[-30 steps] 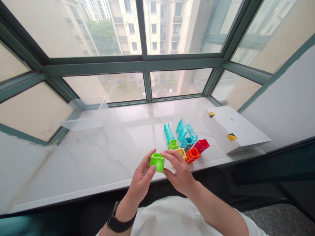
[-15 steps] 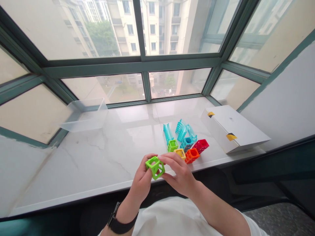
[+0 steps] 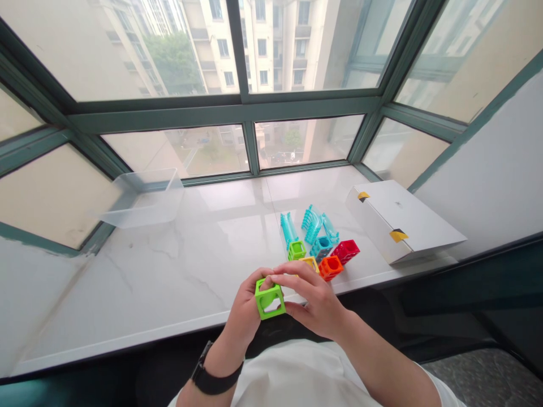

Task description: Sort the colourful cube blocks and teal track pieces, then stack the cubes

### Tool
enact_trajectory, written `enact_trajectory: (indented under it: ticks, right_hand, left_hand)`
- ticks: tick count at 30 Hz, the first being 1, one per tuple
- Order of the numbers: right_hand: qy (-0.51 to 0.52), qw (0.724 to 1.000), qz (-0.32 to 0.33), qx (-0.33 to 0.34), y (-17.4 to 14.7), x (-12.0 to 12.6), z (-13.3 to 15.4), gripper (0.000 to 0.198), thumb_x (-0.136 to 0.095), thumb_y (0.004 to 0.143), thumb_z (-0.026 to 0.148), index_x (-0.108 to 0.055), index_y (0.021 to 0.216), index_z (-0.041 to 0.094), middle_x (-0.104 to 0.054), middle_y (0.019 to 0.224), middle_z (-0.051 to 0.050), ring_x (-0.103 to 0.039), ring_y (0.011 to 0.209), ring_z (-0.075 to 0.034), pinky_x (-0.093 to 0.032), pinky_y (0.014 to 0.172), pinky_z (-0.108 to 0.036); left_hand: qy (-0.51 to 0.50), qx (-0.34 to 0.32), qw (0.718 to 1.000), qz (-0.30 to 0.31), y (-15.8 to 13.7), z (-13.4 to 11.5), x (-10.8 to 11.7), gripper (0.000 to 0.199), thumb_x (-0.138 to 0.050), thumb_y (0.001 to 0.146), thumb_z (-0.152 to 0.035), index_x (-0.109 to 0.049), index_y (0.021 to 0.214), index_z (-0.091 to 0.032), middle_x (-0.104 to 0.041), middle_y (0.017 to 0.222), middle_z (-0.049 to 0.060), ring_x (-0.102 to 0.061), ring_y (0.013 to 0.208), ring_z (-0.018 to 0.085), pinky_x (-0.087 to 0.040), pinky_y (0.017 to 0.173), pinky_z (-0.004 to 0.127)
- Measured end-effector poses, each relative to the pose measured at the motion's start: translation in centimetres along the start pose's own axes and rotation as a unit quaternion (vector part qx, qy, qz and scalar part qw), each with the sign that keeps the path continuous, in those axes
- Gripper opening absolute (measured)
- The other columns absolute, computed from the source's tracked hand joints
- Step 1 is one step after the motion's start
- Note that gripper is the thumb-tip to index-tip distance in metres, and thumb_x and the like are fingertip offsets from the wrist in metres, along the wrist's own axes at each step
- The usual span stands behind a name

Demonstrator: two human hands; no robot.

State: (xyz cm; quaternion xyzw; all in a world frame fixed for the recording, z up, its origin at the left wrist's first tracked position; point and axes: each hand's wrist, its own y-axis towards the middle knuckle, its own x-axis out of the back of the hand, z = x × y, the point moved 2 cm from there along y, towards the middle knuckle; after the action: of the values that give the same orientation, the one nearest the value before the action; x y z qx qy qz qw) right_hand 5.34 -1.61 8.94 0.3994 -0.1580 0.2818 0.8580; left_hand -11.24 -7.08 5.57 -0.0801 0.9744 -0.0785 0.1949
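Note:
A light green open-sided toy cube (image 3: 262, 312) is held between my two hands, just over the front edge of the sill. My left hand (image 3: 244, 305) grips its left side. The fingers of my right hand (image 3: 316, 297) are on its top and right side. Just beyond my hands stand another green cube block (image 3: 297, 250), a yellow block (image 3: 313, 264) partly hidden by my right hand, an orange block (image 3: 330, 268), a red block (image 3: 345, 251) and a blue block (image 3: 321, 247). Behind them lie clear turquoise track pieces (image 3: 313, 224).
A white box (image 3: 418, 217) with yellow-and-black tabs stands at the right. On the left, a clear plastic bin (image 3: 148, 212) sits near the window. The pale marble sill (image 3: 178, 271) ends in a front edge close to my body. Green window frames (image 3: 220, 117) enclose the back.
The green cube has been turned in my hands, so a square face now points toward me. My right fingers have shifted over its top. The blocks on the sill have not moved.

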Motion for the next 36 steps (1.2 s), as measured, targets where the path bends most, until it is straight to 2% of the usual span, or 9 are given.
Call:
enact_trajectory:
  ticks: [4,7,10,13,17,22,29,32,36]
  right_hand:
    - [0.004,1.000,-0.007,-0.022,-0.4,0.1,-0.4,0.052,-0.063,0.095,0.015,-0.057,0.144,0.031,-0.066,0.138,-0.009,-0.064,0.127,-0.026,-0.056,0.108,-0.043]
    - [-0.005,0.998,-0.022,-0.051,-0.6,0.6,-0.8,0.056,-0.063,0.093,0.012,-0.057,0.145,0.031,-0.066,0.137,-0.009,-0.064,0.127,-0.026,-0.056,0.109,-0.043]
    - [-0.022,0.996,-0.041,-0.076,-0.6,1.5,-1.4,0.054,-0.066,0.093,0.013,-0.059,0.143,0.031,-0.064,0.134,-0.009,-0.063,0.126,-0.027,-0.056,0.109,-0.044]
    - [-0.035,0.994,-0.058,-0.082,-0.2,2.3,-1.9,0.048,-0.068,0.094,0.016,-0.062,0.139,0.032,-0.063,0.128,-0.009,-0.065,0.122,-0.026,-0.057,0.106,-0.043]
    - [-0.054,0.993,-0.058,-0.082,0.7,3.1,-2.6,0.045,-0.067,0.095,0.017,-0.063,0.137,0.033,-0.063,0.125,-0.008,-0.065,0.119,-0.026,-0.059,0.103,-0.043]
    - [-0.083,0.992,-0.033,-0.084,2.0,4.9,-3.0,0.046,-0.066,0.098,0.024,-0.060,0.143,0.033,-0.063,0.132,-0.009,-0.063,0.126,-0.028,-0.058,0.107,-0.046]
    - [-0.121,0.985,0.030,-0.115,3.4,7.4,-4.1,0.047,-0.065,0.098,0.027,-0.059,0.145,0.032,-0.065,0.136,-0.008,-0.064,0.126,-0.028,-0.056,0.110,-0.046]
    - [-0.141,0.981,0.026,-0.129,3.6,7.8,-5.1,0.048,-0.064,0.097,0.024,-0.060,0.144,0.032,-0.065,0.134,-0.008,-0.065,0.124,-0.028,-0.057,0.107,-0.046]
    - [-0.166,0.974,0.014,-0.151,3.7,8.2,-6.7,0.048,-0.063,0.095,0.021,-0.061,0.142,0.030,-0.064,0.135,-0.009,-0.064,0.126,-0.029,-0.055,0.109,-0.049]
  left_hand:
    - [-0.003,-0.020,1.000,0.009,0.3,0.6,0.1,0.032,-0.076,0.090,-0.048,-0.070,0.103,-0.019,-0.069,0.089,0.003,-0.062,0.076,0.014,-0.051,0.068,0.023]
    - [0.012,-0.058,0.998,0.005,0.5,0.6,0.5,0.033,-0.071,0.094,-0.046,-0.069,0.117,-0.023,-0.072,0.109,0.006,-0.066,0.094,0.020,-0.055,0.081,0.028]
    - [0.041,-0.135,0.990,0.004,0.7,0.2,0.9,0.042,-0.057,0.101,-0.055,-0.064,0.131,-0.027,-0.066,0.132,0.010,-0.064,0.112,0.025,-0.056,0.091,0.037]
    - [0.156,-0.230,0.960,0.032,1.0,-0.7,0.8,0.052,-0.065,0.097,-0.054,-0.056,0.143,-0.030,-0.054,0.150,0.013,-0.060,0.126,0.029,-0.056,0.099,0.043]
    - [0.330,-0.276,0.901,0.046,2.1,-1.7,-0.1,0.055,-0.076,0.092,-0.030,-0.056,0.143,-0.031,-0.059,0.143,0.011,-0.059,0.130,0.028,-0.054,0.108,0.046]
    - [0.399,-0.307,0.864,0.022,4.0,-2.6,-1.1,0.041,-0.074,0.093,-0.026,-0.063,0.132,-0.028,-0.070,0.127,0.008,-0.067,0.118,0.024,-0.056,0.104,0.043]
    - [0.401,-0.317,0.859,0.027,6.8,-2.6,-1.8,0.046,-0.077,0.092,-0.029,-0.062,0.135,-0.031,-0.072,0.129,0.006,-0.069,0.119,0.025,-0.056,0.106,0.043]
    - [0.389,-0.298,0.871,0.035,8.4,-1.1,-1.2,0.051,-0.075,0.093,-0.034,-0.058,0.141,-0.031,-0.068,0.136,0.008,-0.067,0.123,0.025,-0.054,0.109,0.046]
    - [0.380,-0.240,0.892,0.044,10.6,2.3,0.3,0.051,-0.071,0.096,-0.034,-0.054,0.143,-0.029,-0.064,0.141,0.010,-0.066,0.125,0.025,-0.052,0.110,0.048]
